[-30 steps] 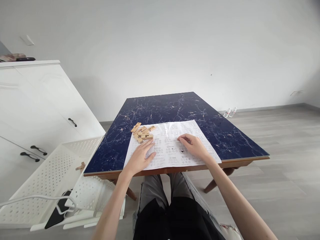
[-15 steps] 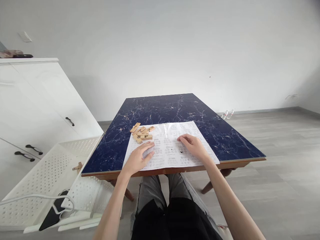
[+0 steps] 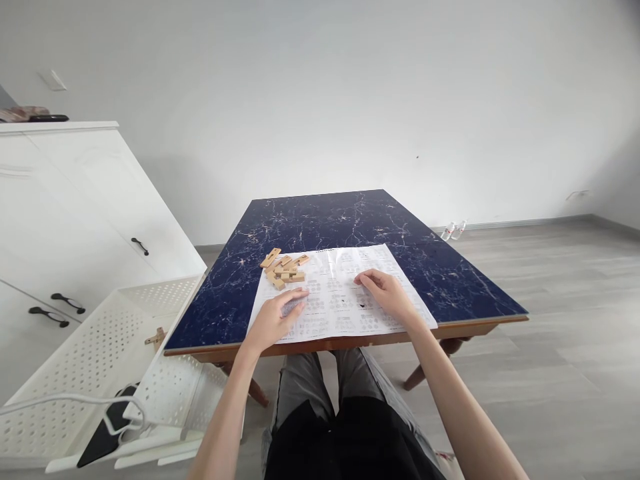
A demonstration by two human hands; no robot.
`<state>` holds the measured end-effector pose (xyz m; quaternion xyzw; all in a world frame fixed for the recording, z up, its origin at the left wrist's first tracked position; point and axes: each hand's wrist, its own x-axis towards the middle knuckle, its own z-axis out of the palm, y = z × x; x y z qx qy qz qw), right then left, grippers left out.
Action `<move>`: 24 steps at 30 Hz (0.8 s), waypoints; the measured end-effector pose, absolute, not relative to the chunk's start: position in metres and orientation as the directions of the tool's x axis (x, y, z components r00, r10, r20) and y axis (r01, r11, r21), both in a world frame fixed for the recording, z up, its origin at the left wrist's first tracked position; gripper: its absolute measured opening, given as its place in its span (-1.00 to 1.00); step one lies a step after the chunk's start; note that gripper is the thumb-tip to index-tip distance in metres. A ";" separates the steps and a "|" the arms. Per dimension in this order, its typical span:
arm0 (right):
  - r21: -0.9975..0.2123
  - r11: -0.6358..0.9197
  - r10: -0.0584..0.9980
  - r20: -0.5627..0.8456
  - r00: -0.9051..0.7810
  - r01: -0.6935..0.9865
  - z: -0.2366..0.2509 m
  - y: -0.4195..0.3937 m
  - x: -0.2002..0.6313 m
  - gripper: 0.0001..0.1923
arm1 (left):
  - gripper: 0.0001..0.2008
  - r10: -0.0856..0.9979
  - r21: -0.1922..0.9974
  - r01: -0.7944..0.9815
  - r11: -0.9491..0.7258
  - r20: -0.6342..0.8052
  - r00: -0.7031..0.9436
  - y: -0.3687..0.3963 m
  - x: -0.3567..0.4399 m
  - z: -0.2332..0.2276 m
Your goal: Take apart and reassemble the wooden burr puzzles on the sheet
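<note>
Both hands flat, fingers open, holding nothing: left hand (image 3: 274, 319) & right hand (image 3: 387, 296) on paper sheet (image 3: 336, 300), wooden blocks (image 3: 283, 267) nr left.

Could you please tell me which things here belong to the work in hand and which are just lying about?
In hand: printed sheet under left hand and right hand; wooden blocks at its far left corner.

Lying about: white rack, phone, cable, cabinet, bottles on the floor.

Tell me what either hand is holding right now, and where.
Nothing is gripped. The left hand and right hand lie flat on the paper sheet, pressing it to the table; the wooden blocks are untouched.
</note>
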<state>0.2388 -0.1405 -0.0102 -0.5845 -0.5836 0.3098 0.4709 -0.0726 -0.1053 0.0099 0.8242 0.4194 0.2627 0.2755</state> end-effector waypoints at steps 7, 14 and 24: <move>-0.918 0.138 0.972 0.197 0.125 0.373 -0.012 -0.140 0.239 -0.64 | -0.61 0.861 0.729 0.527 -0.438 0.172 0.478 -0.108 -0.072 0.016; -0.921 0.143 0.972 0.200 0.125 0.361 -0.012 -0.141 0.239 -0.66 | -0.62 0.864 0.748 0.507 -0.429 0.176 0.472 -0.112 -0.072 0.019; -0.917 0.148 0.972 0.205 0.118 0.371 -0.012 -0.142 0.238 -0.65 | -0.61 0.867 0.772 0.482 -0.414 0.173 0.467 -0.113 -0.073 0.019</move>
